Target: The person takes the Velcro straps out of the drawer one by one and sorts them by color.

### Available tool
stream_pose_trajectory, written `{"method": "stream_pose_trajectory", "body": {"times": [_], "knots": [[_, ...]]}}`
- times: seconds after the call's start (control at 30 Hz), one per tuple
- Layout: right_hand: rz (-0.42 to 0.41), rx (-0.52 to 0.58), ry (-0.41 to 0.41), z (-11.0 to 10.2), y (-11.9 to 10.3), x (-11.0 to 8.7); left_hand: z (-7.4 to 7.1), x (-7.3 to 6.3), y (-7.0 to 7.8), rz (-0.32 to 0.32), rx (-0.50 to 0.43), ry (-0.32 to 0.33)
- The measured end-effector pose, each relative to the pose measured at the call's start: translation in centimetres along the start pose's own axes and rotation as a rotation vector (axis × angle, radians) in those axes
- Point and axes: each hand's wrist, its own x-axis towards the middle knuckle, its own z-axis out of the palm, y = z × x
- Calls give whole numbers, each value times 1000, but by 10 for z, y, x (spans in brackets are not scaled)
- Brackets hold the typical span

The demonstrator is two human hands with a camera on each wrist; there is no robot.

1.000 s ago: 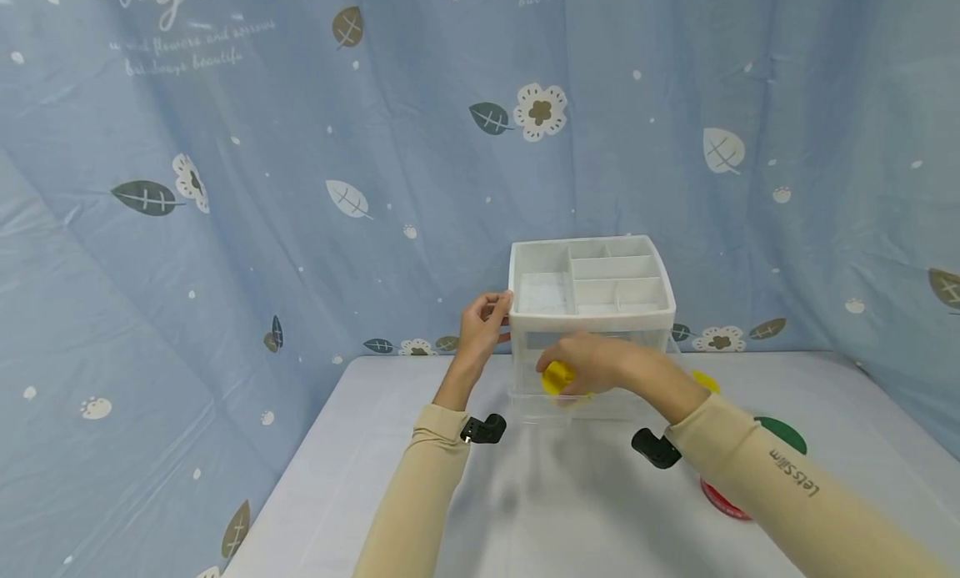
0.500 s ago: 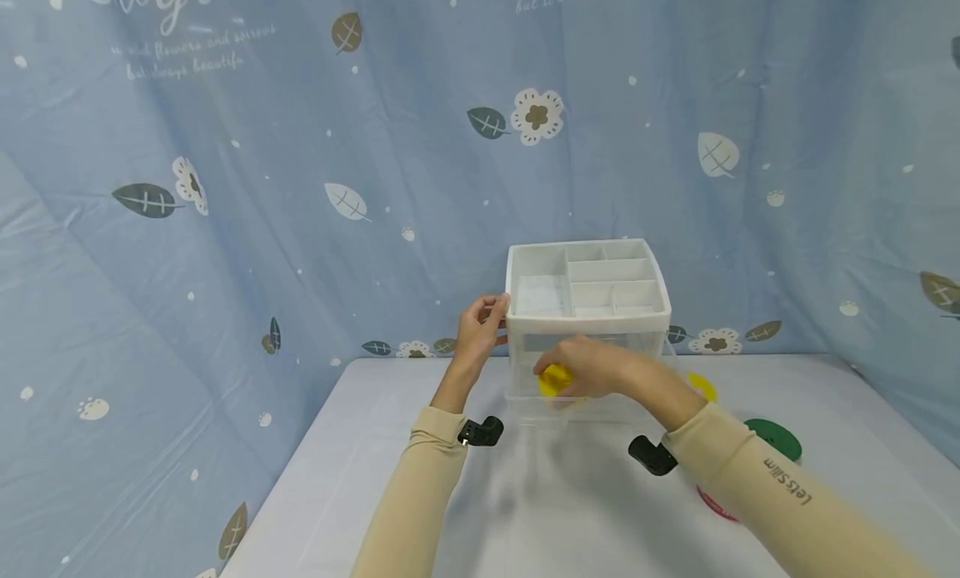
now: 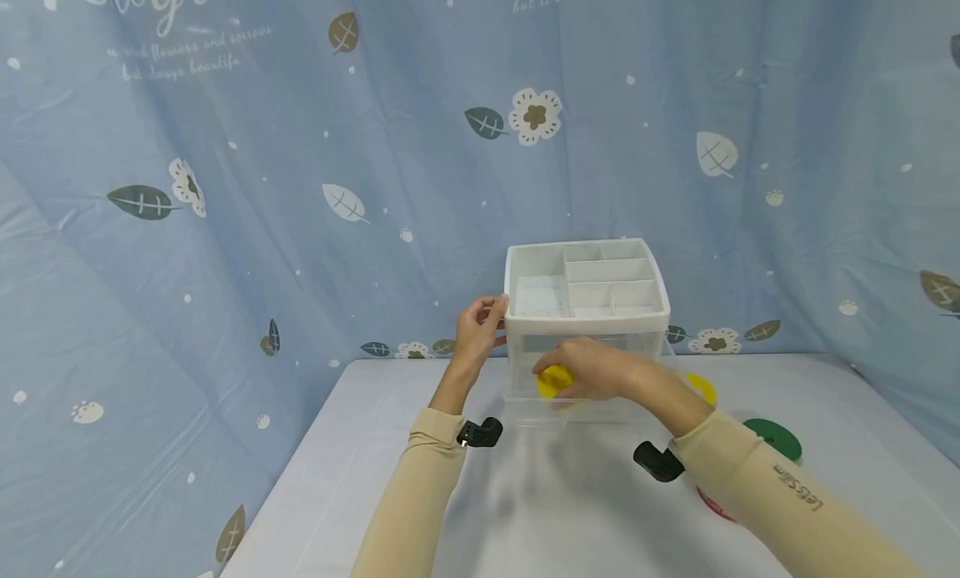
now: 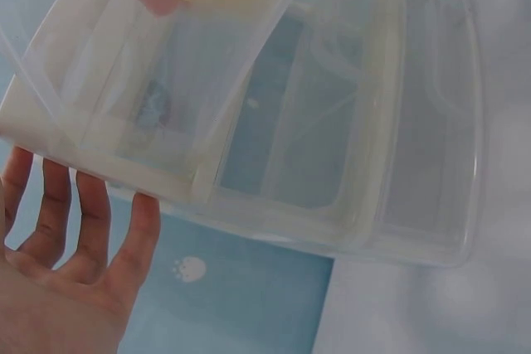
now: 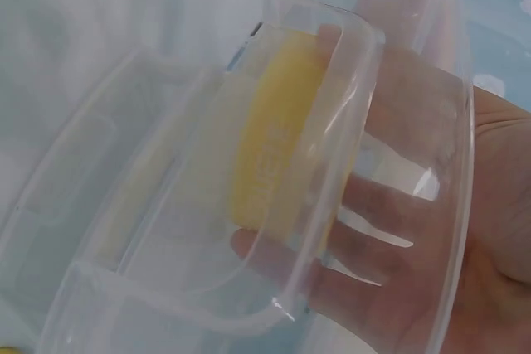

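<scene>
A white-topped storage unit [image 3: 588,323] with clear plastic drawers stands on the table against the curtain. At its upper left edge, my left hand [image 3: 476,332] rests its thumb and fingers; the left wrist view shows the fingers [image 4: 91,213] stretched out against the rim. One clear drawer [image 3: 531,411] is pulled out at the front. My right hand [image 3: 596,368] reaches into it and grips a thick yellow disc [image 3: 553,381] by its edges. In the right wrist view raised letters show on the disc [image 5: 278,130] through the drawer wall.
To the right of the unit lies another yellow piece [image 3: 702,389], partly hidden by my right arm. Nearer me are a green disc [image 3: 774,440] and a red rim [image 3: 714,505], mostly covered by my sleeve. The unit's top tray has several compartments.
The head view has shifted slightly. Both hands keep nearly the same places, the left at the unit's edge and the right with the yellow disc in the drawer.
</scene>
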Motion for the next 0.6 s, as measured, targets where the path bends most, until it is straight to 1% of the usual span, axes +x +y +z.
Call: {"method": "stream_pose_trajectory", "body": {"times": [0.07, 0.23, 0.33, 0.43, 0.6], "knots": [[-26, 3, 12, 0, 1, -1, 0, 0, 0, 2, -3, 2], [-44, 13, 13, -4, 4, -3, 1, 1, 0, 8, -7, 3], [-26, 13, 4, -6, 6, -5, 0, 1, 0, -4, -14, 4], [-39, -2, 14, -8, 7, -7, 0, 2, -1, -19, -23, 2], [-12, 33, 25, -15, 9, -15, 0, 1, -2, -22, -23, -3]]}}
